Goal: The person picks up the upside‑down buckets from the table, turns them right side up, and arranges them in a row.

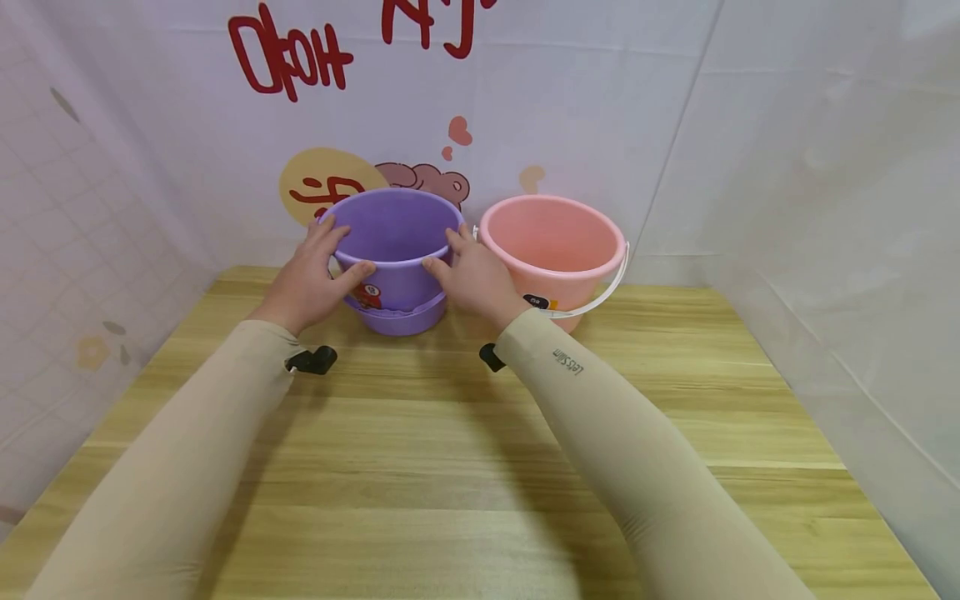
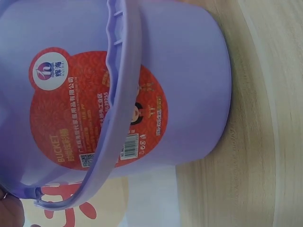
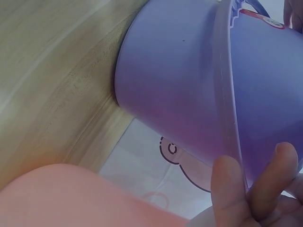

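A purple bucket (image 1: 397,287) stands on the wooden table, its mouth facing up. My left hand (image 1: 307,279) holds its left rim, with the thumb against the front wall and fingertips over the edge. On the opposite side, my right hand (image 1: 480,275) holds the rim in a similar way. The bucket's purple handle (image 2: 125,61) hangs down across the front, over a red label (image 2: 66,118) in the left wrist view. In the right wrist view, the fingers (image 3: 227,184) sit at the bucket's edge, beside the handle.
A pink bucket (image 1: 551,237) with a white handle (image 1: 607,292) stands just right of the purple one, close to my right hand. Behind both hangs a white printed cloth (image 1: 592,100). The wooden table (image 1: 420,467) extends toward me.
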`<state>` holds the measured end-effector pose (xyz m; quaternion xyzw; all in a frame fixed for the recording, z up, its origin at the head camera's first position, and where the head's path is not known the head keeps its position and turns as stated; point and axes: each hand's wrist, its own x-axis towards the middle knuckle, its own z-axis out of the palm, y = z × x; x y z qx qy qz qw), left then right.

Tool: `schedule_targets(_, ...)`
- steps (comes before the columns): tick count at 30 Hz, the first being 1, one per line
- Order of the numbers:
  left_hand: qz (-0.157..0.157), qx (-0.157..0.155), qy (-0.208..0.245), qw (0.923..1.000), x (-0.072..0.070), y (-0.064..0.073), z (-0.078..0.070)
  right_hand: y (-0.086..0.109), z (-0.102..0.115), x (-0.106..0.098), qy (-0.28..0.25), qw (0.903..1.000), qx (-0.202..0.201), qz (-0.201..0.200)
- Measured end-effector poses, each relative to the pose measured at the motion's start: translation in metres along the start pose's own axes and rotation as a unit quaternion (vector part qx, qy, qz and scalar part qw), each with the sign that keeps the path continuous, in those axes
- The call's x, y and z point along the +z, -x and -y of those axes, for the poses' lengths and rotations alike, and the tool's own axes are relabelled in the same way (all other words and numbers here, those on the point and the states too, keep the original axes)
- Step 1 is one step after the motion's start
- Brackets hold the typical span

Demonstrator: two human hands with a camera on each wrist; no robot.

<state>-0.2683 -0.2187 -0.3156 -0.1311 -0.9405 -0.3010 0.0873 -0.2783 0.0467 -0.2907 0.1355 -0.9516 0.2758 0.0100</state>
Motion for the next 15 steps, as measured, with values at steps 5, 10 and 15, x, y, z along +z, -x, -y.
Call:
schedule_targets(5,0.001,-0.001,-0.003,1.0,0.0005,-0.0007,-0.0006,-0.0001,0.0003,-0.0008,-0.019,0.9998,0.008,0.004)
schedule_targets(10,0.011,-0.003,-0.004,0.9999,-0.0007,-0.0021,-0.0014,-0.0014,-0.0013,0.0035,-0.015,0.9998,0.012,0.002)
schedule_targets(15,0.013,0.002,-0.006,0.9999,-0.0039,-0.0008,-0.0056,0.0037,-0.0056,0.007,-0.025,0.9975,-0.032,-0.058)
